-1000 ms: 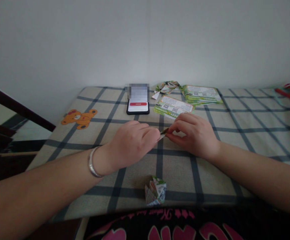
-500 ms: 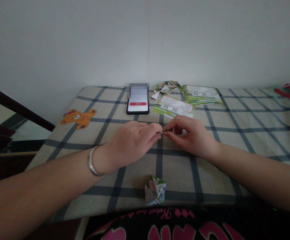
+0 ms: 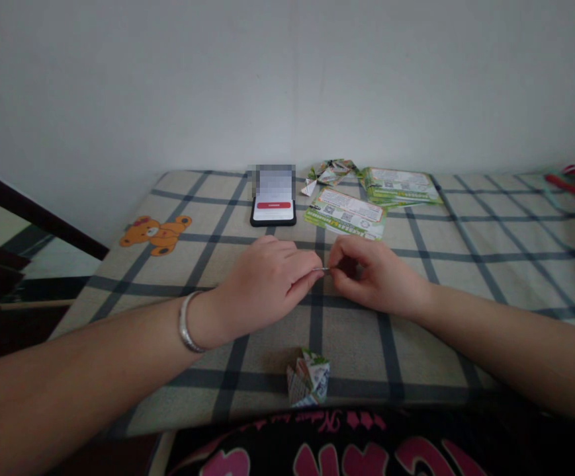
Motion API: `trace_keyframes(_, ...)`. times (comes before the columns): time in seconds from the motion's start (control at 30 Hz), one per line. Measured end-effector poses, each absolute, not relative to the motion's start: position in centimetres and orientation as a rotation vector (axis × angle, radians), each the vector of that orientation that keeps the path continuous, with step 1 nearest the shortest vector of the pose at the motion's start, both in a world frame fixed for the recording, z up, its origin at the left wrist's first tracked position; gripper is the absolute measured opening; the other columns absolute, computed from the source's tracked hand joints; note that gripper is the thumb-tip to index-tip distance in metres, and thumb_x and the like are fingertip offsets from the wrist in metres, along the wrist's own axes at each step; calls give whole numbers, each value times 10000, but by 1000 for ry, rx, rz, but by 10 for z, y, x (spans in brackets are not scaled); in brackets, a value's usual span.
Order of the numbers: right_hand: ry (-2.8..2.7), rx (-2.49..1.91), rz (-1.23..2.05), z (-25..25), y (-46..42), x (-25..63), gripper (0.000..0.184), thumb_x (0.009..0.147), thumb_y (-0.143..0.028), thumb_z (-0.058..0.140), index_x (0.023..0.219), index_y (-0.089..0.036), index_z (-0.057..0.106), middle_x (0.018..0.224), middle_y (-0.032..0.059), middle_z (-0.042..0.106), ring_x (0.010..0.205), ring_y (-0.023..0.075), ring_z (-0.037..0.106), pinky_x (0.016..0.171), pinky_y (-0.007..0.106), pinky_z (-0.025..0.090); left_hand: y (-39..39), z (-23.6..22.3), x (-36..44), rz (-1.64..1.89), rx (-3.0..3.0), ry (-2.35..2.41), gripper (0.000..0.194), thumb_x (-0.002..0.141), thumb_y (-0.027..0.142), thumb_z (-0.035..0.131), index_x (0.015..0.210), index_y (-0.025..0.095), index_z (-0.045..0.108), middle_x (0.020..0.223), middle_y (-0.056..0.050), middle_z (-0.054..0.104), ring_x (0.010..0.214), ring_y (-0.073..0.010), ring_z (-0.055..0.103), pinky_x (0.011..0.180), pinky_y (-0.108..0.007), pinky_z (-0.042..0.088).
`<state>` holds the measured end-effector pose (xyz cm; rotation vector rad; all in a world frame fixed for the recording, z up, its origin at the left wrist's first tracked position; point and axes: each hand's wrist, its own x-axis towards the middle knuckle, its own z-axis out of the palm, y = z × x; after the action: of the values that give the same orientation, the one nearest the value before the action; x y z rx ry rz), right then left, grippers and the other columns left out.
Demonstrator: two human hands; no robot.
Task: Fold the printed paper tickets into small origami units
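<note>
Thin paper piece (image 3: 322, 269) pinched btwn L hand (image 3: 262, 281) & R hand (image 3: 384, 277), over checked cloth (image 3: 351, 330).
One end is gripped by L thumb & curled fingers, the other by R thumb & fingertips; only an edge-on sliver is shown — folds can't be told. Prob. v. light, stiffer along creases, easily bent or torn — best held lightly by the ends, w/ flat pads. A folded paper shape (image 3: 309, 380) is seen nearer the body, a printed leaflet (image 3: 347, 213) beyond the hands.
</note>
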<state>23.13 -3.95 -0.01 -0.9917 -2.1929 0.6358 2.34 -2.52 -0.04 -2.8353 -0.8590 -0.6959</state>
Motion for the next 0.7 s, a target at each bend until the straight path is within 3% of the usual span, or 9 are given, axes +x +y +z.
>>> trace_keyframes(0.27,-2162,-1055,595,-2,-37,235,62,707,-129,543,719,-187,525,637,-40,540,562,84,496,509,209,393,-25,3,23,-777,-2954,-953,242,951,255,463,797,175,632,692,-3,635,673,-156,579,634,-289,395)
trace_keyframes(0.43,-2115,-1004,600,-4,-34,235,55,742,-121,552,748,-176,551,630,-40,547,543,74,492,488,195,397,-23,3,22,-934,-3141,-1112,189,936,218,489,826,181,639,694,29,658,651,-110,607,628,-239,432)
trace_keyframes(0.57,-2107,-904,528,-5,-32,237,82,782,-101,568,825,-158,609,706,-12,602,581,74,528,523,195,431,-22,2,22,-1126,-3336,-1362,183,939,228,473,931,184,651,695,39,674,608,-82,626,574,-189,468)
trace_keyframes(0.7,-2160,-801,434,-7,-30,239,121,795,-80,581,873,-162,627,799,20,645,632,86,553,546,209,443,-21,2,22,-1243,-3473,-1578,170,914,272,519,911,171,656,664,35,662,587,-85,618,542,-178,468)
